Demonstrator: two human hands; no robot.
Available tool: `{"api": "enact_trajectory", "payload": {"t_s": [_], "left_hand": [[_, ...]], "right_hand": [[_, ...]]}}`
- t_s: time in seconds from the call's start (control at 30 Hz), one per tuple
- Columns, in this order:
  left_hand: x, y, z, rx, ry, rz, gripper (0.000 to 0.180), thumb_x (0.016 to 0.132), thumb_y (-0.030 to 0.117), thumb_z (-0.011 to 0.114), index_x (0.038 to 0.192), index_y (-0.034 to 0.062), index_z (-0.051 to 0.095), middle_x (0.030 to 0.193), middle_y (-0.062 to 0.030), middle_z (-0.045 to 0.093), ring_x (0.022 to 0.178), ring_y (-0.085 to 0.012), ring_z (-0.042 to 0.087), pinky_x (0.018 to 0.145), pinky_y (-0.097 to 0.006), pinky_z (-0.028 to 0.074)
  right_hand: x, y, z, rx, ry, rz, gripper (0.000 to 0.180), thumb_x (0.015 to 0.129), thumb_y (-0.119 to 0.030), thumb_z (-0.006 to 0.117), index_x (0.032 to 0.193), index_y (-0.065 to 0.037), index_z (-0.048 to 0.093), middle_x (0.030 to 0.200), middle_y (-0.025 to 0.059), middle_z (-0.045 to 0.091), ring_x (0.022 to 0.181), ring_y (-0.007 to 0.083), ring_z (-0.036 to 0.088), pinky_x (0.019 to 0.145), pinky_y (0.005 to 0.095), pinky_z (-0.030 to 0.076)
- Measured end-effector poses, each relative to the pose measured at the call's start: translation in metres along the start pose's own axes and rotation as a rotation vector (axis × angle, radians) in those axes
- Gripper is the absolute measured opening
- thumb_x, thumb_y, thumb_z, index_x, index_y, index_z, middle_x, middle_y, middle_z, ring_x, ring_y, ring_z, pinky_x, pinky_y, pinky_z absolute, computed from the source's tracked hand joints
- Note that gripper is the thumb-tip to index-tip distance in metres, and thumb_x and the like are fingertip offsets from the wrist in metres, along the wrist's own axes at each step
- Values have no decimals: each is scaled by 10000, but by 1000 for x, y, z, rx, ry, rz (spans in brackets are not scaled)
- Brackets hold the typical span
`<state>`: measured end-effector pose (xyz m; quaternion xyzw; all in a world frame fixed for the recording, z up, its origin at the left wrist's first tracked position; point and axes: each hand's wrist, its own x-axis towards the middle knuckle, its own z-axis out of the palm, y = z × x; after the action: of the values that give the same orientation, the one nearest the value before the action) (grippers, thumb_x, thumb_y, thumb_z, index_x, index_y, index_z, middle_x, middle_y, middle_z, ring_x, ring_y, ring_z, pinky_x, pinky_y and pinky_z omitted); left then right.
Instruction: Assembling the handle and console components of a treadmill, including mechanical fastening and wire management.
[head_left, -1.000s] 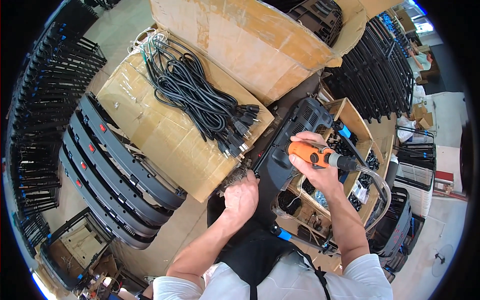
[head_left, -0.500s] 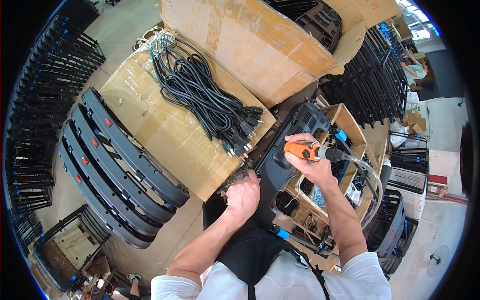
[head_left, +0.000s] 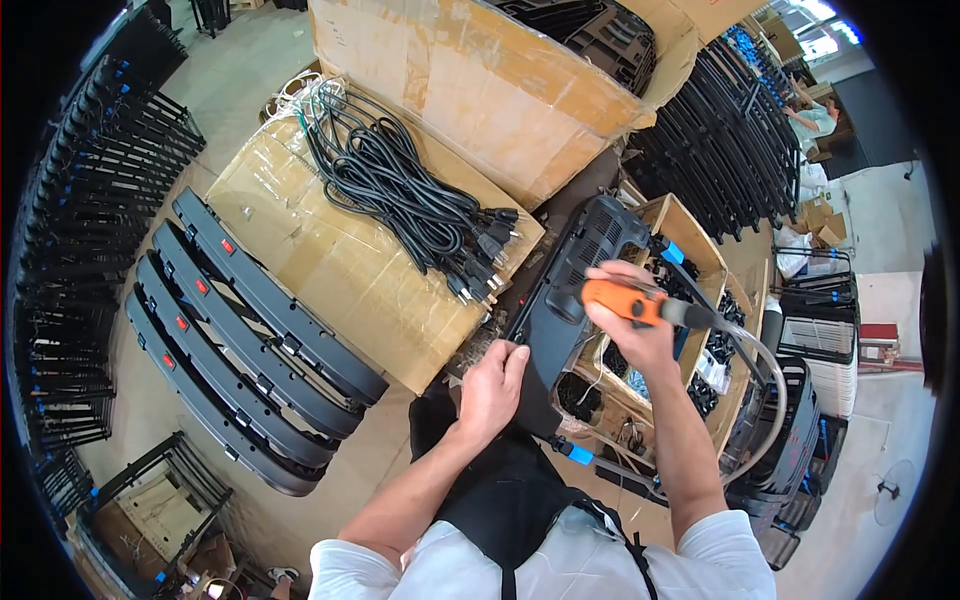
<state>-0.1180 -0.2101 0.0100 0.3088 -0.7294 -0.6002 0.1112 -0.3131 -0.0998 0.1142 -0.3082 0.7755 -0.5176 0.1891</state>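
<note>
A black plastic housing (head_left: 553,335) with a vented end lies lengthwise in front of me. My right hand (head_left: 645,335) is wrapped round an orange pneumatic screwdriver (head_left: 622,300), slightly blurred, above the housing's right edge. A clear hose (head_left: 765,370) runs from the tool's rear end and loops down at the right. My left hand (head_left: 488,390) is at the housing's left edge, its fingers curled in and its thumb on top. What those fingers hold, if anything, is hidden.
Black power cords (head_left: 400,190) lie bundled on a flat cardboard box (head_left: 290,240). Curved black covers (head_left: 270,320) with red switches stand in a row at left. A wooden parts bin (head_left: 700,235) is at right. A large open carton (head_left: 470,90) stands beyond.
My right hand and the screwdriver have shifted slightly right, away from the housing's middle. My left hand has turned, its thumb now showing at the edge. The whole view has shifted a little.
</note>
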Motion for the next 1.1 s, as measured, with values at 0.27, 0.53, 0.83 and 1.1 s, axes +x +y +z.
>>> {"api": "enact_trajectory", "payload": {"t_s": [0.27,0.53,0.83,1.1], "left_hand": [[-65,-2,-4,-1204,-473,-739,254,1151,229,421,1172,47,597,1002,-33,614,805,-164,551,684,-303,444],[-115,-9,27,-1122,-468,-805,427,1099,440,565,1243,57,686,795,19,580,681,-120,522,625,-267,414],[-169,-17,66,-1305,-374,-842,484,1109,511,489,1239,75,656,696,39,408,627,-131,397,614,-293,352],[-190,-16,78,-1360,-347,-892,409,1089,518,529,1164,136,653,614,60,409,585,-134,413,601,-300,367]], "right_hand": [[-126,-25,-15,217,185,108,582,844,-25,814,1360,-1,545,1286,189,710,1184,248,682,1061,397,533],[-229,-23,-26,337,180,144,568,842,-45,824,1334,-11,541,1278,206,706,1185,266,681,1064,415,535],[-309,6,-28,357,78,29,511,853,-7,799,1302,-25,557,1290,201,690,1231,289,653,1073,444,523],[-333,10,-24,324,77,8,498,846,-7,816,1290,-39,592,1305,199,701,1240,290,665,1082,439,527]]}}
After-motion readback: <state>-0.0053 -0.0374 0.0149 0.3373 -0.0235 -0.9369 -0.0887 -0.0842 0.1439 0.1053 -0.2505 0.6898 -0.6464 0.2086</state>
